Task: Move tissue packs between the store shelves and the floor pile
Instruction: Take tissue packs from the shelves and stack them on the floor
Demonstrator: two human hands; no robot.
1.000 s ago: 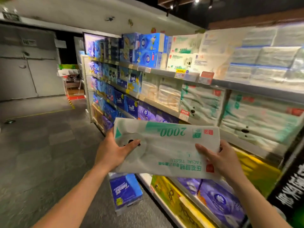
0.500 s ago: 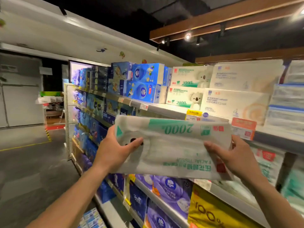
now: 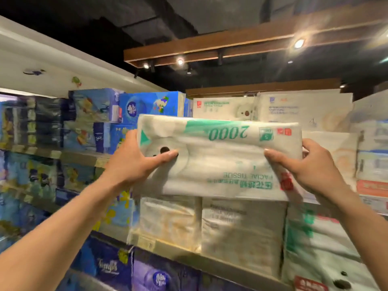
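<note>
Both hands (image 3: 134, 164) (image 3: 312, 171) aloft (thumbs inward)

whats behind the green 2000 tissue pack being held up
A white koala pack shows above the held pack, a cream pack at its right. Whatever sits behind its middle is covered.

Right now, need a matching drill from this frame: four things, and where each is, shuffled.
Things:
1. held tissue pack
2. blue boxes
3. purple packs
4. spotlight

Places:
a. lowest row in view, bottom left
b. on the wooden beam overhead
c. gripped by the left hand and right hand, print upside down
d. stacked up high, behind the pack's left end

Pairs: 1-c, 2-d, 3-a, 4-b
</note>
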